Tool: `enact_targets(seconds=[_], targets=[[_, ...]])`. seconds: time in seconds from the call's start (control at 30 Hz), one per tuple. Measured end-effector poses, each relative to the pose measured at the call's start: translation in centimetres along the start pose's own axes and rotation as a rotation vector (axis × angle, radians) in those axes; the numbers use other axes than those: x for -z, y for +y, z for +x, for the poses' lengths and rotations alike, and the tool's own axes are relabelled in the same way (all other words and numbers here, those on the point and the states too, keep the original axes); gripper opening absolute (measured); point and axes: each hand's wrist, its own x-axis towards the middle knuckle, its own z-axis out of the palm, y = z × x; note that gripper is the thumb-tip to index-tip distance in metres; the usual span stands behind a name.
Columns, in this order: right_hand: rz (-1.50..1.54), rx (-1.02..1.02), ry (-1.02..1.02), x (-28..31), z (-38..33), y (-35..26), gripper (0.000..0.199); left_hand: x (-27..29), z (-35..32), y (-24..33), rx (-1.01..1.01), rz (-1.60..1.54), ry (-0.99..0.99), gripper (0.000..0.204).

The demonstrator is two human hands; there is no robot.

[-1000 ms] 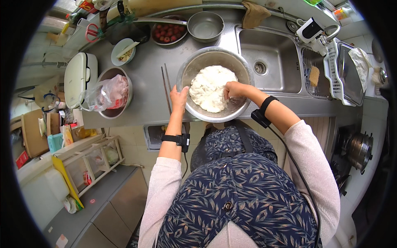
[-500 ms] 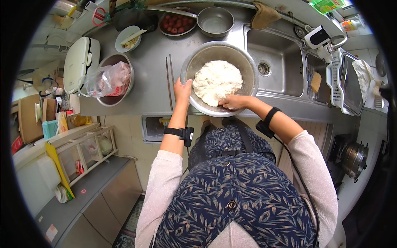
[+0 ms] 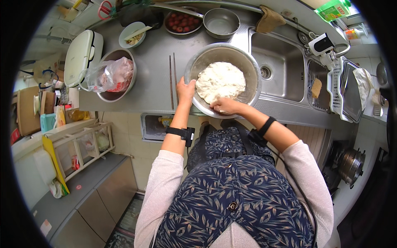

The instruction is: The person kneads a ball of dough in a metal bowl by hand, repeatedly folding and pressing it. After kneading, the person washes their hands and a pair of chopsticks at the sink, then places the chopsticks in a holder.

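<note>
A large steel mixing bowl (image 3: 248,68) stands on the steel counter beside the sink. Inside it lies a lump of white dough (image 3: 220,80). My left hand (image 3: 185,90) grips the bowl's near left rim. My right hand (image 3: 223,106) rests inside the bowl against the near edge of the dough, fingers curled and dusted white. Both wrists wear black bands.
A pair of chopsticks (image 3: 171,80) lies left of the bowl. Further left is a bowl holding a plastic bag (image 3: 111,74) and a white appliance (image 3: 80,56). At the back stand a dish of red fruit (image 3: 182,22) and an empty steel bowl (image 3: 221,22). The sink (image 3: 281,58) lies to the right.
My right hand has slid from the dough's right side to its near edge. My left hand stays on the rim. The camera view has shifted slightly.
</note>
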Motion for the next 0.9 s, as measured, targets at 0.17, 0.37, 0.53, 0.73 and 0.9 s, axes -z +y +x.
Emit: enact_targets(seconds=[0.17,0.37,0.53,0.73,0.9], targets=[[0.34,-0.263,0.015,0.2,4.6,3.1,0.018,0.5,-0.4,0.4,0.008,-0.059,-0.07,0.031],[0.679,-0.448,0.04,3.3,0.1,-0.5,0.031,0.3,-0.7,-0.1,-0.055,-0.081,0.015,0.028],[0.044,-0.038,0.014,1.5,1.3,-2.3,0.031,-0.2,-0.4,-0.6,-0.08,0.007,0.082,0.034],[0.63,-0.151,0.085,-1.6,5.0,-1.5,0.039,0.3,-0.9,-0.5,-0.036,-0.032,0.024,0.032],[0.979,-0.31,0.025,1.7,5.1,-2.2,0.036,0.3,-0.9,0.1,-0.092,0.031,0.067,0.036]])
